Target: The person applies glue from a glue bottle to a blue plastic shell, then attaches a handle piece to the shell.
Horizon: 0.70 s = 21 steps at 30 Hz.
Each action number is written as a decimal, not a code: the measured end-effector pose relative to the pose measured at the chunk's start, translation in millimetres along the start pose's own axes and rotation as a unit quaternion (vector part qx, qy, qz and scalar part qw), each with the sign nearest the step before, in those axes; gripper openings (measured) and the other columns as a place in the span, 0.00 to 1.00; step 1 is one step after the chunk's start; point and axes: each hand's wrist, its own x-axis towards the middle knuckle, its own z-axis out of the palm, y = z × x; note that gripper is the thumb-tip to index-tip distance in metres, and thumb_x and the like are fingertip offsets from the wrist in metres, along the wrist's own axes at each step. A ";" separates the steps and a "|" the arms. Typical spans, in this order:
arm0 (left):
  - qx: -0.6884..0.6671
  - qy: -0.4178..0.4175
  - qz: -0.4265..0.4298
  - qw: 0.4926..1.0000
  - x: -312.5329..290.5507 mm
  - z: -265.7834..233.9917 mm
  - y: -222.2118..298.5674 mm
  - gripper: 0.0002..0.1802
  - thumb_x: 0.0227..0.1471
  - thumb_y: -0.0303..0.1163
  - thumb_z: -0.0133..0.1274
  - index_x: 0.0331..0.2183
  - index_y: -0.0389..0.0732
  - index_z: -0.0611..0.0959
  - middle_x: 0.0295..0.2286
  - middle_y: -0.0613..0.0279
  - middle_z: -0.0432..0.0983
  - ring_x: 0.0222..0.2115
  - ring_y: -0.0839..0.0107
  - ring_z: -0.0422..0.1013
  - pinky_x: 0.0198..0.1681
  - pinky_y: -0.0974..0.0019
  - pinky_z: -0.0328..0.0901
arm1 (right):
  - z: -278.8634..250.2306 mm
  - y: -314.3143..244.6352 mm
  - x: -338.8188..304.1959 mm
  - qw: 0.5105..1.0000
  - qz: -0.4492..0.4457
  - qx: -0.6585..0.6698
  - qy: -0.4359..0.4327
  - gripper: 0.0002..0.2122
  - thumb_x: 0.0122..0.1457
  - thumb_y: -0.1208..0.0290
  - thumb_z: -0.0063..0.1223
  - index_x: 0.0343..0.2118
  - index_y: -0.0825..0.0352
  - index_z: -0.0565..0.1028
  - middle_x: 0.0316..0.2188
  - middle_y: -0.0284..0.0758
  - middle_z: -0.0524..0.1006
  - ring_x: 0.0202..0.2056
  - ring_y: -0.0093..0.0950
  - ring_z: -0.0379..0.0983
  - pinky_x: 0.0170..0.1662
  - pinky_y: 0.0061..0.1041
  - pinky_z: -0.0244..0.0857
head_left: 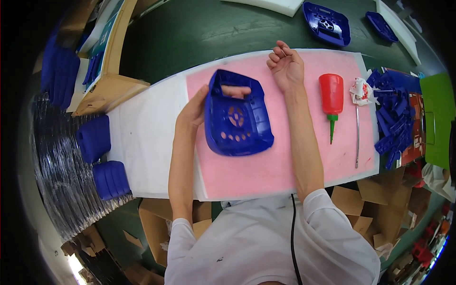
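Note:
My left hand [194, 105] grips a blue plastic housing [256, 124], a shallow shell with raised walls, a round cut-out pattern and a row of small holes. Its fingers pass through the slot near the shell's upper end. To the right, apart from the shell, my right hand [287, 69] is turned palm up over the far edge of the pink mat [228, 178]. The fingers there are curled in, and whatever may be between them is too small to make out. A red squeeze bottle [331, 92] with a green nozzle lies right of my right forearm.
Beside the bottle lies a long thin metal rod [357, 137] below a stained white wad [361, 92]. Small blue parts [394, 123] are heaped at right. Another blue housing [327, 24] lies at the far side. Blue curved pieces [111, 179] sit left; cardboard boxes [154, 221] stand below the table.

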 end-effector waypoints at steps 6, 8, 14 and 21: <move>-0.111 0.131 0.018 0.985 12.8 2.8 0.7 0.38 0.54 0.55 0.40 0.48 0.28 0.75 0.49 0.44 0.71 0.51 0.58 0.67 0.58 0.61 0.59 | 5.7 2.5 -1.7 1.000 0.015 -0.011 -0.015 0.12 0.57 0.69 0.44 0.42 0.68 0.71 0.26 0.32 0.71 0.25 0.25 0.62 0.29 0.25 0.58; -0.106 0.115 0.007 0.988 12.1 -13.5 -7.8 0.36 0.54 0.53 0.39 0.48 0.29 0.75 0.48 0.45 0.71 0.51 0.58 0.68 0.57 0.61 0.60 | 11.2 2.5 -1.0 0.999 0.017 -0.031 -0.029 0.12 0.57 0.69 0.44 0.43 0.68 0.71 0.26 0.32 0.71 0.25 0.26 0.64 0.29 0.26 0.59; -0.025 0.182 0.038 0.982 19.8 -26.3 -22.4 0.29 0.59 0.47 0.41 0.49 0.31 0.74 0.46 0.52 0.74 0.48 0.64 0.70 0.54 0.65 0.62 | 27.4 -3.3 -13.3 0.979 -0.116 -0.164 -0.021 0.11 0.59 0.73 0.42 0.41 0.69 0.72 0.25 0.34 0.73 0.25 0.25 0.68 0.25 0.22 0.63; 0.011 0.177 0.123 0.976 13.2 -26.0 -24.6 0.20 0.56 0.34 0.48 0.47 0.31 0.75 0.42 0.56 0.76 0.45 0.69 0.71 0.52 0.68 0.63 | 131.9 -97.0 -74.4 0.646 -0.041 -0.760 0.061 0.17 0.60 0.60 0.46 0.38 0.71 0.76 0.27 0.37 0.77 0.26 0.24 0.72 0.28 0.18 0.66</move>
